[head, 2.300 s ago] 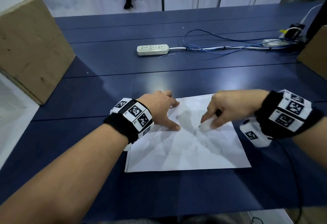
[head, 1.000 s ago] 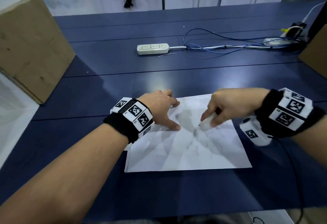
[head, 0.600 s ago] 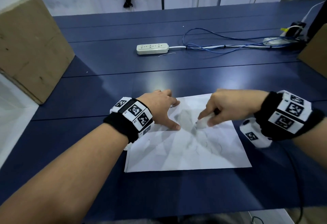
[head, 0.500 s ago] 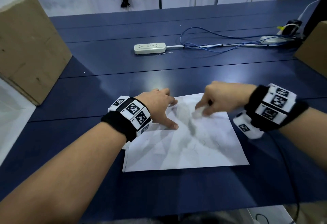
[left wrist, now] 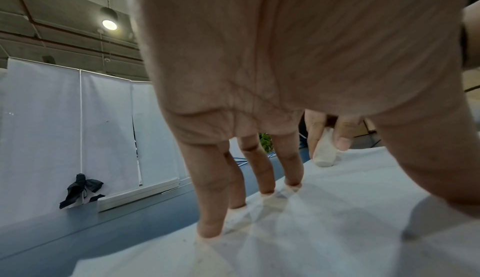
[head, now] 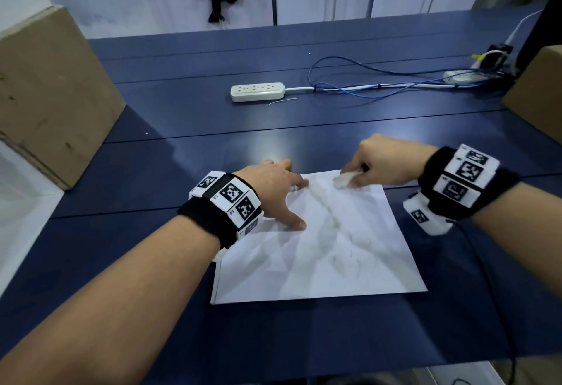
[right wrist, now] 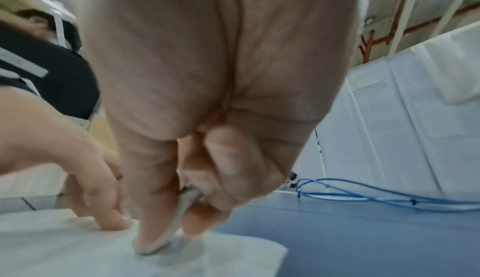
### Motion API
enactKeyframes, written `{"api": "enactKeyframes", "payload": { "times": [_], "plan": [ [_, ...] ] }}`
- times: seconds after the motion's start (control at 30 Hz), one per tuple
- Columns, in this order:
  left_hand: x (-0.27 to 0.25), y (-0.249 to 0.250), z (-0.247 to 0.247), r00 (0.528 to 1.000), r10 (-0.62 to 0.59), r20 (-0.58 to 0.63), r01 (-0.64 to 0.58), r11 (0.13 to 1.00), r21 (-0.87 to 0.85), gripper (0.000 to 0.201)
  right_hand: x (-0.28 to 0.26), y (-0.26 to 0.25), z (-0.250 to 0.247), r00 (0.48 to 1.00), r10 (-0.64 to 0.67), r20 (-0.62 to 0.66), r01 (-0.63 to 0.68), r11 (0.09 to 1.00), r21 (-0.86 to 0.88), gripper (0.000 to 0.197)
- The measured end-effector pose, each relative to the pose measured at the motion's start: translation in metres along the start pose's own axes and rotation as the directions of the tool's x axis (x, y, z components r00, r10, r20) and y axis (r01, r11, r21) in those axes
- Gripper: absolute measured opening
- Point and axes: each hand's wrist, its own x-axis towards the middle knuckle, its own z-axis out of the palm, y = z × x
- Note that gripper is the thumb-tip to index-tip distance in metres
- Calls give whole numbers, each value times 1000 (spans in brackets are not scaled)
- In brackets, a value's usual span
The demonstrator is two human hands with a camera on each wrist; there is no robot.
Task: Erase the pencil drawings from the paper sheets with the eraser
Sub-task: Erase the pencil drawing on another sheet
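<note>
Eraser (head: 345, 180), a small white soft block, is pinched between the thumb and curled fingers of the right hand (head: 383, 163), its lower end pressed onto the white paper sheet (head: 319, 250) at the sheet's far edge, near the far right corner. In the right wrist view the eraser (right wrist: 168, 234) pokes out below the fingertips and meets the paper at a slant. The left hand (head: 273, 193) lies just to the left of it, fingers spread and straight, fingertips (left wrist: 207, 230) and thumb pressing the sheet's far left part flat; it holds nothing.

From the eraser, nearly all of the sheet lies toward the person. The sheet is roughly square, lying flat on the dark blue surface (head: 152, 308), crumpled with soft folds. Faint grey pencil marks (head: 349, 258) show around its middle and slightly right of it, nearer the right hand than the left. They are too pale to say what they depict. Judging from this, the next strokes call for drawing the eraser back toward the person onto those marks while the left hand pins the paper.

Farther off on the surface lie a white power strip (head: 258, 91) and blue cables (head: 365, 79).
</note>
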Motion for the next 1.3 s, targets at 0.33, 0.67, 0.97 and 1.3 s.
{"api": "enactKeyframes", "payload": {
  "times": [0.33,0.67,0.97,1.3],
  "plan": [
    [2,6,3,999,-32,-30,32,999,-8,87,-15,-9,1,986,-71,152,55,993,107,30],
    [2,6,3,998,-40,-41,39,999,-21,90,-29,-11,8,974,-124,188,95,983,155,32],
    [2,8,2,998,-44,-38,43,999,-31,88,-7,0,1,1000,-13,-25,14,1000,22,29],
    [4,9,0,999,-34,-26,34,999,-12,90,1,1,0,997,28,-65,-29,999,-14,26]
  ]
}}
